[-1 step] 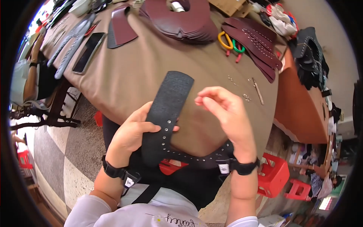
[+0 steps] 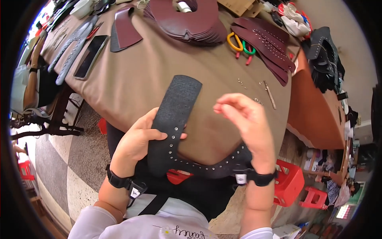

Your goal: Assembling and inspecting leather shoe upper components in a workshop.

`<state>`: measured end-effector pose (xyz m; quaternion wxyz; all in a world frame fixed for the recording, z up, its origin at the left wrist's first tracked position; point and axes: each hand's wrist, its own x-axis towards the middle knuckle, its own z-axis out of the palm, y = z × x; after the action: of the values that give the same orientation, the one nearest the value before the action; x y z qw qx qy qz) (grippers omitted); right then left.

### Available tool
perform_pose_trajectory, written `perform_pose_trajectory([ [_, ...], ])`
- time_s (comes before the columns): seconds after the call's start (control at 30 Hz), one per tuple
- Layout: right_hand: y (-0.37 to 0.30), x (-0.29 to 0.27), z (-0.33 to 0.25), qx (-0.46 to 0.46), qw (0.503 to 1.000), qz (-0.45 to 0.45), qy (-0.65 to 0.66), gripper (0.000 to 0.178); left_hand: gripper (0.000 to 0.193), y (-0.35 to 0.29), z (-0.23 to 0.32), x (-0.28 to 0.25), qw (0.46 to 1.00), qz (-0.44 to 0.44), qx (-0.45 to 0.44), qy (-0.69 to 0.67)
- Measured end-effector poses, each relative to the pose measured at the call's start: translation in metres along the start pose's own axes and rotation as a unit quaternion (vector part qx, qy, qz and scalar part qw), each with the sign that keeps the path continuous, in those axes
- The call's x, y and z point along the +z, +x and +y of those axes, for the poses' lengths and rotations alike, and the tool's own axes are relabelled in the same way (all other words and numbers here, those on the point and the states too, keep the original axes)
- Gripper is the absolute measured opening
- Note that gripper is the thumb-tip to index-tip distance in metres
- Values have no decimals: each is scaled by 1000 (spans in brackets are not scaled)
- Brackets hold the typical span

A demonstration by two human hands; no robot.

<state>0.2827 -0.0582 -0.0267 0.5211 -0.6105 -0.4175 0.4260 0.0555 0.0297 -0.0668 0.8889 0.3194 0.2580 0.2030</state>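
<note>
My left hand [image 2: 134, 140] grips a black curved leather piece [image 2: 178, 99], thumb on top and fingertips underneath. A row of metal eyelets [image 2: 172, 143] runs along its inner edge. One broad end points away from me over the table, while the curved part lies near my lap and passes under my right wrist. My right hand [image 2: 251, 126] is raised to the right of the broad end, apart from it. Its thumb and forefinger are pinched together; whatever may be between them is too small to make out. Small metal bits [image 2: 242, 84] lie on the cloth beyond it.
A slim metal rod [image 2: 269, 95] lies at the right. Farther back are scissors [image 2: 234, 41] with yellow and green handles, punched maroon strips [image 2: 267, 47], a stack of maroon curved leather [image 2: 183, 24] and a phone [image 2: 90, 57]. A red stool [image 2: 287, 183] stands at the right.
My right hand has shifted a little to the right, away from the leather piece. My left hand keeps its hold, and the view has moved slightly.
</note>
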Motion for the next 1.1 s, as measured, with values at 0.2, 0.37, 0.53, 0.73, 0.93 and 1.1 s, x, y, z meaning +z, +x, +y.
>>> perform_pose_trajectory([
  [0.2,-24,-121,33,48,969,198,-139,9,57,7,-1,12,1000,3,-9,10],
  [0.37,-10,-129,46,68,948,218,-220,6,54,6,-1,10,1000,15,-13,5],
  [0.53,-3,-135,63,33,936,211,-279,4,51,7,-1,19,998,35,-19,39],
  [0.73,2,-115,55,-11,908,194,-372,6,51,4,-11,18,993,95,24,64],
  [0.93,-9,-126,65,-78,877,181,-439,7,36,-1,-16,20,997,73,-21,6],
  [1.1,-22,-134,55,10,917,175,-357,9,43,-7,-30,20,997,26,-66,-30],
])
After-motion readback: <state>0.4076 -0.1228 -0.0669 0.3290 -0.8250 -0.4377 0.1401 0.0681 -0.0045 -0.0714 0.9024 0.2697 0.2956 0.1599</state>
